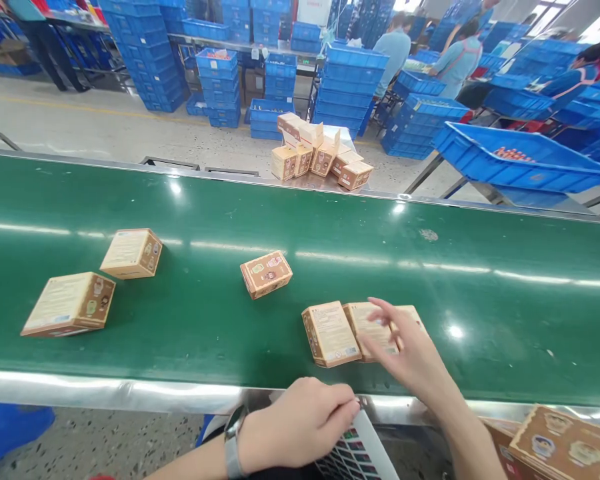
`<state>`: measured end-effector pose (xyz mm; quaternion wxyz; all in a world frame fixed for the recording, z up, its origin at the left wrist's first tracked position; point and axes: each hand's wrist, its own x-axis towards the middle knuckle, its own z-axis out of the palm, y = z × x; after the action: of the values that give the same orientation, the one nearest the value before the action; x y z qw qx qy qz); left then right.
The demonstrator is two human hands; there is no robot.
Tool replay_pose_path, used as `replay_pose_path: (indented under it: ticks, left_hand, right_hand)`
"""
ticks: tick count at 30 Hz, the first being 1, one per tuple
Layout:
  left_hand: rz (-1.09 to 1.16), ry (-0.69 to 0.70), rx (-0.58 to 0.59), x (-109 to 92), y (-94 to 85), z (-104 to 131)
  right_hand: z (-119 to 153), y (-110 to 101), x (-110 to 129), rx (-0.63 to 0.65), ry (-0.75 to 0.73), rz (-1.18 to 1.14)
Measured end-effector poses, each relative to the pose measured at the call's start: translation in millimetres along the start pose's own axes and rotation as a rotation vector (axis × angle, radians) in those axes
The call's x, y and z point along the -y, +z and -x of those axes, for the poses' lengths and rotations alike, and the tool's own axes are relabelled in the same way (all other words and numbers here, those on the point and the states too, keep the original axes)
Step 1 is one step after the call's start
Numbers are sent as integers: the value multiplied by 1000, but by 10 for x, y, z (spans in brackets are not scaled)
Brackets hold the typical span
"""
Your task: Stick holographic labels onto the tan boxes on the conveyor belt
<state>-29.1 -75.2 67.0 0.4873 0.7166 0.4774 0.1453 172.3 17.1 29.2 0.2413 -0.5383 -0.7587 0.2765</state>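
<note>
My right hand (pixel 405 350) hovers over a row of three small cartons on the green conveyor belt, its fingers spread and partly hiding the middle carton (pixel 363 313) and the right carton (pixel 411 313). The left carton (pixel 333 333) of that row shows its printed cream side. My left hand (pixel 313 417), with a watch on the wrist, is curled over the rim of a white plastic basket (pixel 370 443) at the belt's near edge. Farther along the belt lies a brown carton (pixel 267 272) with printed figures.
Two more cartons (pixel 133 252) (pixel 70 303) rest on the belt at left. Several cartons (pixel 323 157) sit on a ledge beyond it. Brown cartons (pixel 567 440) stand near right. Blue crates (pixel 347 87) and a tilted blue tray (pixel 525 163) line the far side, with people behind.
</note>
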Motion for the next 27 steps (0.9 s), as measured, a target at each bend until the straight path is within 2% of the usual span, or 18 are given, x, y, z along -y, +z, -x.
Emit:
replay_pose_path:
  ticks: [2, 3, 6, 9, 12, 16, 20, 24, 27]
  left_hand:
    - [106, -94, -28, 11, -90, 117]
    - [159, -128, -57, 22, -135, 174]
    - [304, -204, -158, 71, -240, 317]
    - [382, -253, -219, 121, -273, 399]
    - [363, -275, -276, 159, -243, 425]
    - [301, -278, -298, 190, -170, 411]
    - [243, -267, -273, 174, -136, 380]
    - [232, -262, -254, 118, -145, 333]
    - [220, -294, -262, 110, -142, 293]
  right_hand:
    - [-41, 27, -47, 181, -244, 165]
    - [-73, 62, -52, 245, -318, 245]
    - [-178, 218, -37, 295, -388, 395]
    - [-208, 346, 5, 229, -399, 414]
    - [-100, 350, 139, 99, -473, 362]
    - [166, 285, 512, -50, -608, 138]
    - [353, 389, 813, -157, -568, 41]
    - [413, 508, 872, -280, -540, 52]
    - [453, 478, 860, -319, -564, 59]
